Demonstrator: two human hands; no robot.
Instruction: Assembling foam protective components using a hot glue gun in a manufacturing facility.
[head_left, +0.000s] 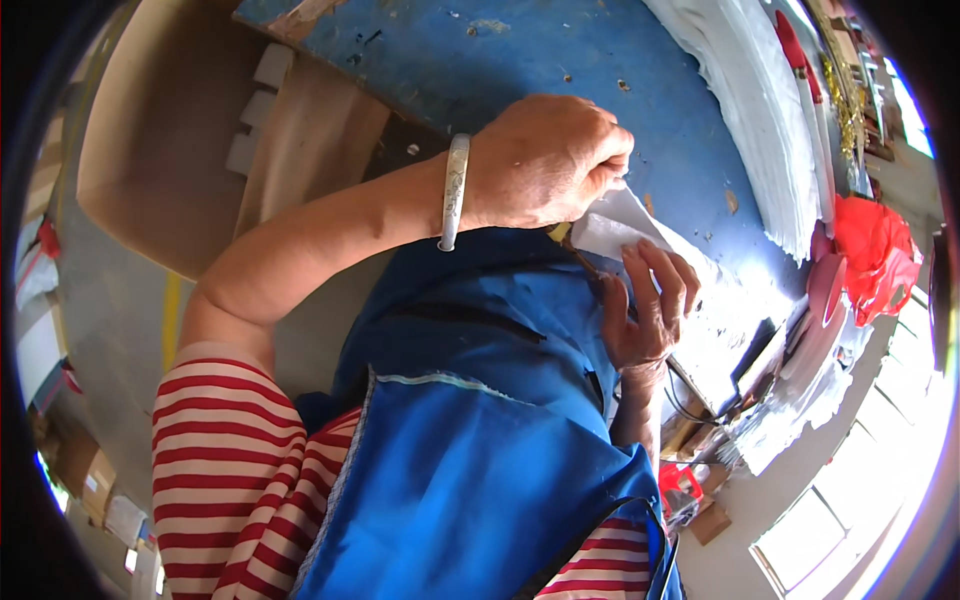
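Observation:
My left hand (548,160), with a silver bangle (454,190) on the wrist, is closed on the upper edge of a white sheet of paper (612,228) lying on the blue table (560,70). My right hand (648,305) grips the same sheet lower down, fingers curled over its edge. A thin stick-like piece shows at the sheet's left edge between the hands. My blue apron (480,400) hides the table's near edge and the lower part of the sheet.
A tall stack of white sheets (770,110) lies along the table's right side. Red plastic (875,250) and pink discs (826,290) sit beyond it. A brown cardboard box (170,130) stands at the left. More paper and clutter lie at lower right.

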